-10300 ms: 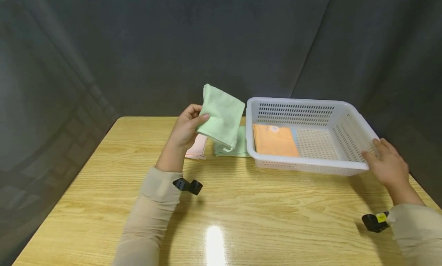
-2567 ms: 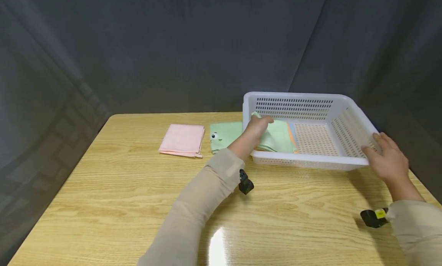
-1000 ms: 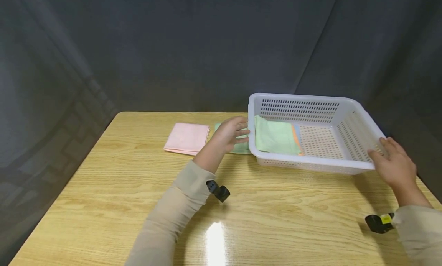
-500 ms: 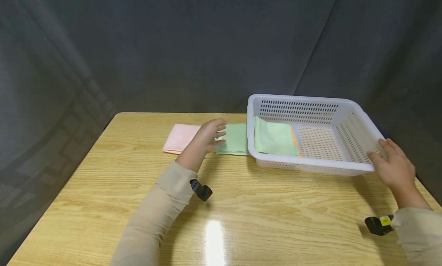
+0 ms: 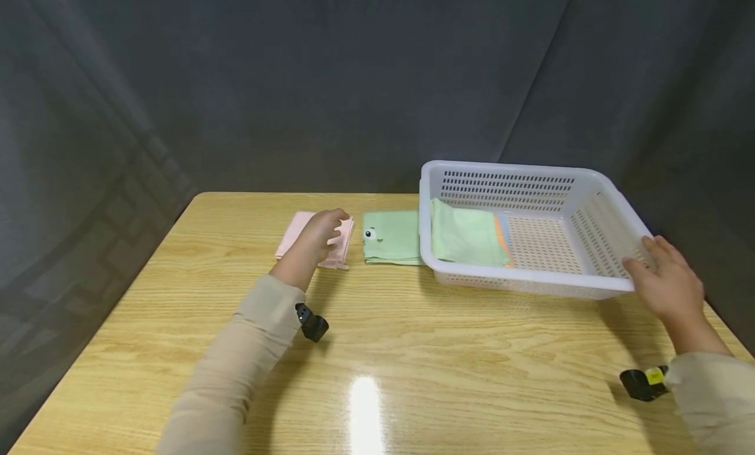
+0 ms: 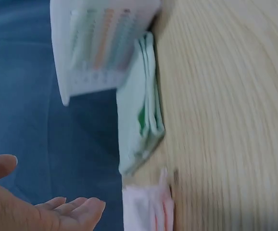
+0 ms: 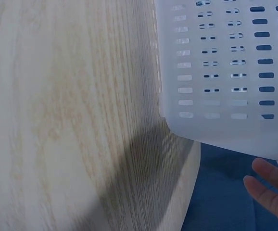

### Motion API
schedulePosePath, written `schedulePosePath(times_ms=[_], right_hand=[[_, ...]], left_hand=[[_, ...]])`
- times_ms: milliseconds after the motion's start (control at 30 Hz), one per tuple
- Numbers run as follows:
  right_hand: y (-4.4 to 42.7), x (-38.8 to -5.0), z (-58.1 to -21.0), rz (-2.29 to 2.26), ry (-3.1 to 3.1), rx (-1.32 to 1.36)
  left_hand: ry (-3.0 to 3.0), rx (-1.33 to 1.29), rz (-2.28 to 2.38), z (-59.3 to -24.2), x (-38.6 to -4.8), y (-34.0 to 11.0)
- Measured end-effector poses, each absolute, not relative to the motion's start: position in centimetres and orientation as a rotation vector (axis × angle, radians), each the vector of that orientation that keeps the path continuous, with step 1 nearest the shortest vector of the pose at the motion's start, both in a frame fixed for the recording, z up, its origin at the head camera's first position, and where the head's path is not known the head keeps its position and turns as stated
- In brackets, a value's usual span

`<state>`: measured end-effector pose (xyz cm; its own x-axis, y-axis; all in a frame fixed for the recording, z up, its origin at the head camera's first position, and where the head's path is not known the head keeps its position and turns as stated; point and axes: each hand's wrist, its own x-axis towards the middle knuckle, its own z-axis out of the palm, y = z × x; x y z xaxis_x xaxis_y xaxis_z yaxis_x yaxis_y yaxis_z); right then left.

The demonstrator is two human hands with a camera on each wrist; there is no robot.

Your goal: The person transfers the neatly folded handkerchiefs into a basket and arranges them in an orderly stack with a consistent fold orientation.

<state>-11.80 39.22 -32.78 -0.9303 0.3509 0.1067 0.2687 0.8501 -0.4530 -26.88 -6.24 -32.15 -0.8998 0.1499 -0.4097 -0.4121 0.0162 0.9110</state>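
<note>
My left hand (image 5: pixel 311 242) hangs over the folded pink towel (image 5: pixel 343 243), hiding part of it. In the left wrist view the fingers (image 6: pixel 88 211) are loosely extended and hold nothing, with a gap between them and the towel. A folded green towel (image 5: pixel 398 237) with an eye design lies between that towel and the white plastic basket (image 5: pixel 531 279). Inside the basket's left end, a light green towel (image 5: pixel 472 235) covers most of an orange towel (image 5: pixel 503 240); a strip of blue shows beside it. My right hand (image 5: pixel 672 281) grips the basket's right rim, thumb toward the inside.
The wooden table (image 5: pixel 448 363) carries everything, and its bare surface shows in front of the towels and basket. A dark curtain (image 5: pixel 295 94) hangs behind the table. The basket's right part shows its perforated floor (image 5: pixel 545 245).
Earlier my left hand held the light green towel, then laid it in the basket over the orange one. It let go and moved left to above the pink towel. My right hand stayed on the rim.
</note>
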Motion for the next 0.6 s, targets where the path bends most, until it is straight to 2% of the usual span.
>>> schedulePosePath(times_ms=[600], right_hand=[[39.1, -11.8, -32.7, 0.674, -2.833, -0.480]], left_hand=[[2.167, -0.186, 1.664, -32.7, -27.8, -11.0]])
